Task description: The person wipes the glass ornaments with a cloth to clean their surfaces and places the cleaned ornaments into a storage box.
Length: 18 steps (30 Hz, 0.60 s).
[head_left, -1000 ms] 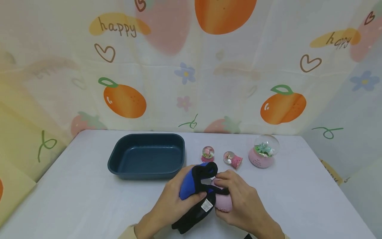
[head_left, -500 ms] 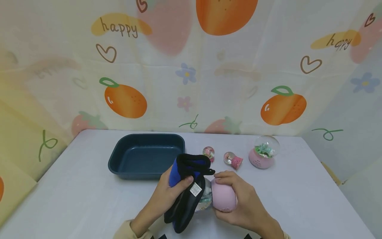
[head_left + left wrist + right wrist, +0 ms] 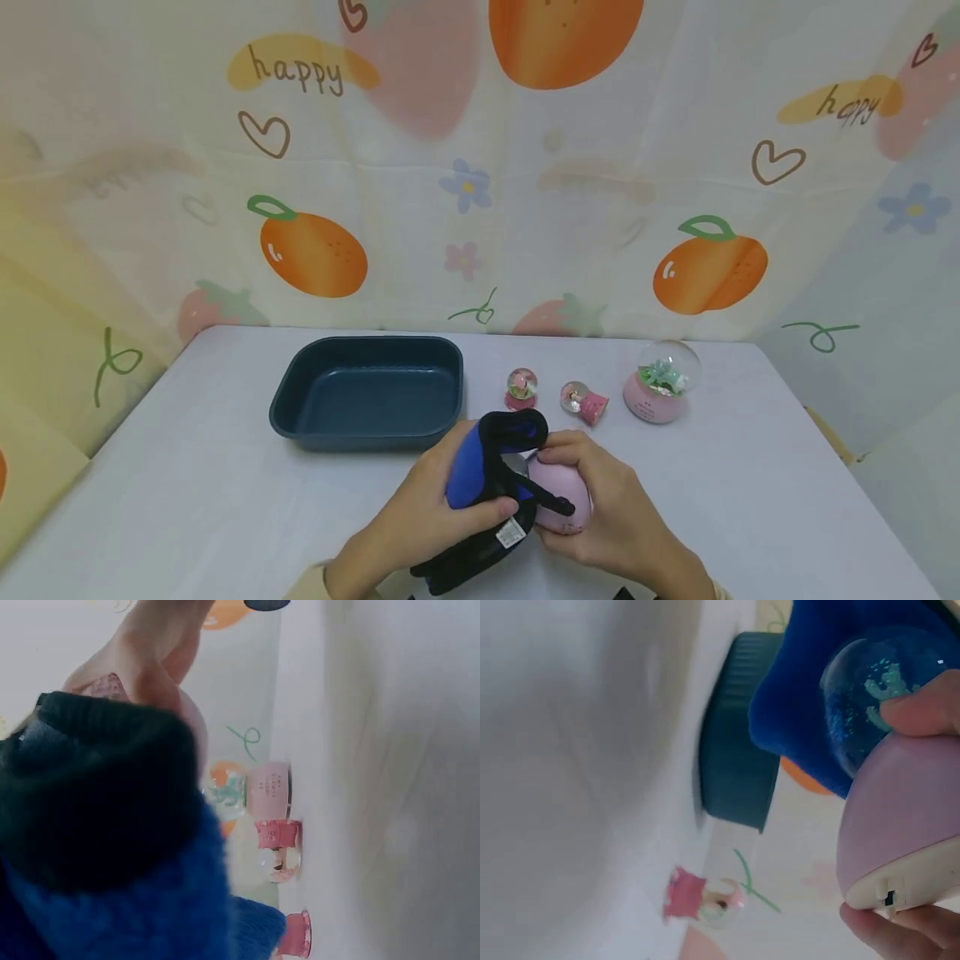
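Holds a glassy-domed, pink-based snow globe (image 3: 562,492) over the white desk (image 3: 187,500) in the right grip (image 3: 613,504) and folded blue-and-black fabric (image 3: 472,471) in the left grip (image 3: 420,508), judging the globe likely slippery, fragile, safest by its base (image 3: 907,802)

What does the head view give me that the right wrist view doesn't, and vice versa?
Only the head view: the left hand gripping the blue-and-black cloth piece, its white label, the small globe lying on its side, and the large pink-based globe standing at the right.

Only the right wrist view: the pale underside of the held globe, with a small dark spot, and the green figure inside its dome.

Both: the right hand on the held globe, the cloth piece, the teal tray and the small upright globe.
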### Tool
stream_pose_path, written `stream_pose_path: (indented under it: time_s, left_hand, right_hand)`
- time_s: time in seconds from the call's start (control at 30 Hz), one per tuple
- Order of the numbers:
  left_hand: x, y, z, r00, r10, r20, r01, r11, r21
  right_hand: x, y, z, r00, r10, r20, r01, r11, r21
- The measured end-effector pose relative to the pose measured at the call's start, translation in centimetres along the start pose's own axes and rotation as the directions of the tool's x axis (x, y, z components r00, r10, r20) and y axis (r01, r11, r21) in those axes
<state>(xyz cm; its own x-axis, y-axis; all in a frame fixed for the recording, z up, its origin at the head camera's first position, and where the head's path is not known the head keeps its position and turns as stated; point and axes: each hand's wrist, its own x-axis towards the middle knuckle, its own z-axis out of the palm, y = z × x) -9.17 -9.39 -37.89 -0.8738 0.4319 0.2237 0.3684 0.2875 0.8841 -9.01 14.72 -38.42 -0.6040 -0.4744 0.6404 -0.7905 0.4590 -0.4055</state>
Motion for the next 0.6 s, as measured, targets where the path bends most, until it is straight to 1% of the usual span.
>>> stream_pose_path:
  time_s: [0.1, 0.17, 0.27, 0.37, 0.47, 0.53, 0.6]
  left_hand:
    - [0.0, 0.0, -0.1, 0.999, 0.034, -0.003, -0.034, 0.998, -0.058]
    - [0.1, -0.2, -0.2, 0.998, 0.055, 0.009, -0.054, 0.993, -0.108]
    - [0.3, -0.6, -0.5, 0.996, 0.074, 0.04, -0.064, 0.978, -0.197]
    - [0.5, -1.2, -0.8, 0.993, 0.095, 0.077, -0.067, 0.951, -0.303]
    - [0.5, -1.9, -1.0, 0.987, 0.104, 0.118, -0.046, 0.909, -0.414]
    - [0.5, -2.2, -1.2, 0.983, 0.108, 0.148, -0.024, 0.878, -0.478]
    - [0.3, -2.3, -1.2, 0.98, 0.108, 0.168, -0.004, 0.853, -0.521]
  right_hand:
    - [0.1, -0.3, -0.2, 0.998, -0.065, -0.016, 0.064, 0.996, -0.06]
    - [0.2, -0.3, -0.2, 0.992, -0.12, -0.037, 0.118, 0.991, -0.07]
    - [0.3, -0.1, 0.1, 0.977, -0.204, -0.067, 0.201, 0.979, -0.043]
    - [0.3, 0.2, 0.3, 0.964, -0.253, -0.087, 0.255, 0.967, 0.015]
    - [0.3, 0.2, 0.5, 0.97, -0.229, -0.087, 0.239, 0.963, 0.124]
    - [0.2, 0.3, 0.5, 0.976, -0.195, -0.095, 0.211, 0.955, 0.208]
    - [0.1, 0.2, 0.4, 0.983, -0.15, -0.108, 0.174, 0.948, 0.266]
